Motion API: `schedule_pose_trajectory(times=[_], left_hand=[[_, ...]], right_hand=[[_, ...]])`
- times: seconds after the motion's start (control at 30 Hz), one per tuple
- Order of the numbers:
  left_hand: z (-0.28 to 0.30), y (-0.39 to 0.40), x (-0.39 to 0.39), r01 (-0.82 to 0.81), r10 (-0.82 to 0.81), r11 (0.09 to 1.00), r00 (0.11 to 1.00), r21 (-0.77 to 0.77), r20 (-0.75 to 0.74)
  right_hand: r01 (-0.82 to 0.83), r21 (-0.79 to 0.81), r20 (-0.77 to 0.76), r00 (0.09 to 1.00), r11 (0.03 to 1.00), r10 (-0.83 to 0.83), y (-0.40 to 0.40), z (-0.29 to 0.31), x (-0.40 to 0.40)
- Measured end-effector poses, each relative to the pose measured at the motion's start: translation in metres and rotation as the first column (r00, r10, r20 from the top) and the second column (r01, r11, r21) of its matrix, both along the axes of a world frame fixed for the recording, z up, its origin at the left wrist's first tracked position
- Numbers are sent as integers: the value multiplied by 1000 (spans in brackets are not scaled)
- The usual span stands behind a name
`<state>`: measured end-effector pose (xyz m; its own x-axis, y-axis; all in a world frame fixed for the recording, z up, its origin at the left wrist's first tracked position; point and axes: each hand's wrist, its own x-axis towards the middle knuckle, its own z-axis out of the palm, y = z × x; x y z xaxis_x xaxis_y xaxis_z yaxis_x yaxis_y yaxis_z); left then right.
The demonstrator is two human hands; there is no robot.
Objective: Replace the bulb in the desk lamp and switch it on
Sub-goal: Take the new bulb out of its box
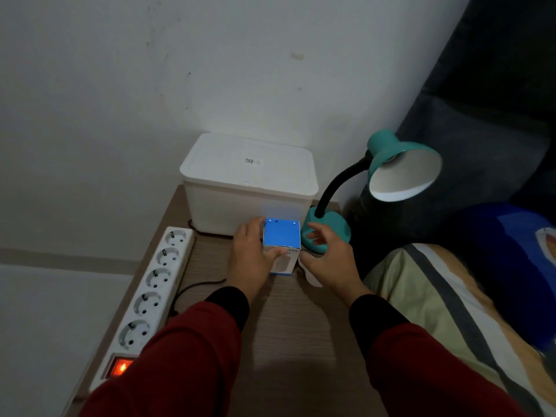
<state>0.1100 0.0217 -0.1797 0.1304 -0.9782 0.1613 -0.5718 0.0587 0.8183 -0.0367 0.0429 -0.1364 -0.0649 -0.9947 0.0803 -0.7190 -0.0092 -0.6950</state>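
Our left hand (251, 257) grips the small blue-topped cardboard bulb box (282, 240) by its sides, our right hand (326, 258) spread beside it; it looks light, crushable, its contents fragile.

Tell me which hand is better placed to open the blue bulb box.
Right hand: it hovers open beside the blue-topped cardboard bulb box, while the left hand already grips it.

Blue-topped white bulb box (282, 238) between the fingers; teal desk lamp (388, 176), black neck, white-lined shade; white storage box (248, 182); white power strip (150, 291), orange-lit switch; red, black-cuffed sleeves (192, 350).
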Motion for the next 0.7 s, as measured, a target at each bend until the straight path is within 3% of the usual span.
schedule_pose_trajectory(times=[0.27,0.5,0.57,0.7], left_hand=[[2,-1,-11,-61,61,998,998,-28,-23],[7,7,-8,-28,13,995,987,-91,-162],[7,6,-6,6,-18,994,994,-109,-104],[9,-2,0,134,-108,980,980,-148,169]], right_hand=[[-33,-7,86,996,999,33,5,3,12],[14,-55,229,973,998,-1,-1,5,10],[29,-93,238,971,995,-6,-7,5,9],[-25,-114,181,982,993,46,-14,11,12]])
